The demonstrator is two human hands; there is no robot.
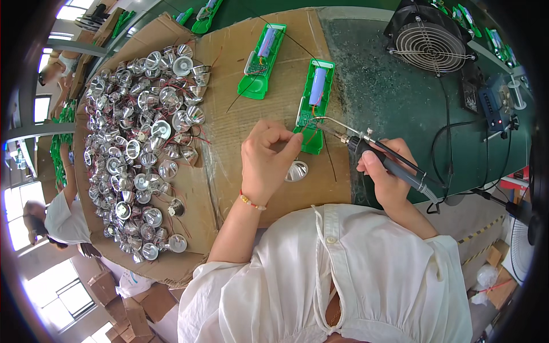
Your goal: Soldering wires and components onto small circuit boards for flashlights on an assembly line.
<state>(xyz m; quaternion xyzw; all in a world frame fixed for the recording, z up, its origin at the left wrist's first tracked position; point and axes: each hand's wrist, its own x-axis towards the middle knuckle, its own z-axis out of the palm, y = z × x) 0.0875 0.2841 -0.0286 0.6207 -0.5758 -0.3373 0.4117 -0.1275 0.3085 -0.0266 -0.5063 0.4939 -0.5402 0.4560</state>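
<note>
My right hand (392, 171) grips a black-handled soldering iron (369, 150) with a thin metal solder-feed tube (337, 121) fixed alongside. Its tip reaches the small circuit board (307, 119) in an open green flashlight housing (319, 80) that holds a purple battery cell (318, 87). My left hand (269, 151) is closed in a pinch beside that board, with a thin red wire (310, 138) at its fingertips. Below these fingers lies a silver reflector cup (297, 171), partly covered by the hand. Farther left lies a second green housing (263, 63) with its own cell and board.
A heap of silver reflector cups (143, 137) with red wires covers the left of the cardboard sheet (229, 126). A caged fan (430, 48) stands at the far right, near a blue power box (496, 103) with cables. Another person (66, 211) works at the left.
</note>
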